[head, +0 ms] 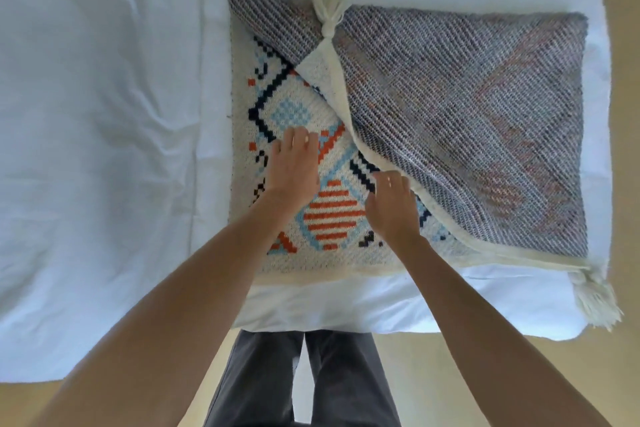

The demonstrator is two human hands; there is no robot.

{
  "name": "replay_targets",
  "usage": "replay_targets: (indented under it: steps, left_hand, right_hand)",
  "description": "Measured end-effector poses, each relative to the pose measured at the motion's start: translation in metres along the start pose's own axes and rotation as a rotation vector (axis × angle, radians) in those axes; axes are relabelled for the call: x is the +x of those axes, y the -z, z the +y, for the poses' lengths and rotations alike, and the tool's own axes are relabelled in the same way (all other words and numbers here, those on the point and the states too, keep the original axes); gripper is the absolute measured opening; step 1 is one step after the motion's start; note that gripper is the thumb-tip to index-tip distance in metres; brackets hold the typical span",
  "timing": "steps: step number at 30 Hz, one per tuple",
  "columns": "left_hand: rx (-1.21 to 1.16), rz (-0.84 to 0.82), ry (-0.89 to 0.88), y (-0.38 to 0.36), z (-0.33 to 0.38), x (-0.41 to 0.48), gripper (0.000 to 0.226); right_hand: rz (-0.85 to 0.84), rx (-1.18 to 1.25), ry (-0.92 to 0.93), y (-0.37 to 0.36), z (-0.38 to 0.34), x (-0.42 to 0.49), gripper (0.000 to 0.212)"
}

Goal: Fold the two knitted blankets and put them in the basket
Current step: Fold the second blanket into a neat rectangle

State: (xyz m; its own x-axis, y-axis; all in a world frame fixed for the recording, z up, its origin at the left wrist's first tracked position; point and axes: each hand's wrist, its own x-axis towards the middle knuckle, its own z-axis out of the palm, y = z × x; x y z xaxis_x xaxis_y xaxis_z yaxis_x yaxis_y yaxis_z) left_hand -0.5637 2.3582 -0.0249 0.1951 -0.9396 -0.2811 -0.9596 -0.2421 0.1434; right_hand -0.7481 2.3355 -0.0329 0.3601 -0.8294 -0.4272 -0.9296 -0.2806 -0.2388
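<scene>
One knitted blanket lies on a white bed, cream with orange, light blue and navy shapes on its face and grey-blue on its back. Its right part is folded over, so the back shows. A cream tassel points up from the folded corner, and another tassel hangs at the lower right. My left hand rests flat on the patterned face with its fingers straight. My right hand lies by the cream border of the folded flap, its fingertips at the edge. No second blanket and no basket is in view.
The white bed cover spreads wide to the left with soft wrinkles. The bed's near edge runs just in front of my legs in grey trousers. Tan floor shows below and at the right.
</scene>
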Motion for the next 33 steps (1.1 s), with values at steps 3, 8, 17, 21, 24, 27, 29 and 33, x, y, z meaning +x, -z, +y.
replay_targets:
  steps: [3,8,17,21,24,27,29,33]
  left_hand:
    - [0.087,0.083,-0.188,0.012,0.023,0.05,0.064]
    - [0.341,-0.003,-0.291,0.027,0.028,0.096,0.054]
    - [0.457,-0.156,0.061,0.041,-0.023,0.1,0.039]
    - [0.339,-0.224,0.103,0.022,-0.037,0.052,0.04]
    - [0.248,-0.275,0.149,0.007,-0.049,-0.002,0.034]
    - [0.233,-0.369,0.19,-0.007,-0.063,-0.063,0.034]
    - [0.214,-0.474,0.258,-0.015,-0.07,-0.1,0.033]
    - [0.203,-0.574,0.263,-0.027,-0.07,-0.139,0.03]
  right_hand:
    - [0.003,-0.1,0.037,0.003,0.011,0.016,0.053]
    - [0.03,-0.165,0.039,-0.001,0.016,0.035,0.052]
    - [0.093,-0.191,0.061,0.007,0.026,0.057,0.028]
    - [0.12,-0.1,0.102,0.006,0.024,0.044,0.027]
    - [0.126,-0.009,0.212,0.001,0.022,0.018,0.02]
    - [0.075,0.011,0.406,-0.01,0.022,-0.018,0.019]
    - [-0.037,-0.077,0.491,-0.019,0.02,-0.04,0.019]
    - [-0.113,-0.234,0.466,-0.028,0.011,-0.061,0.021]
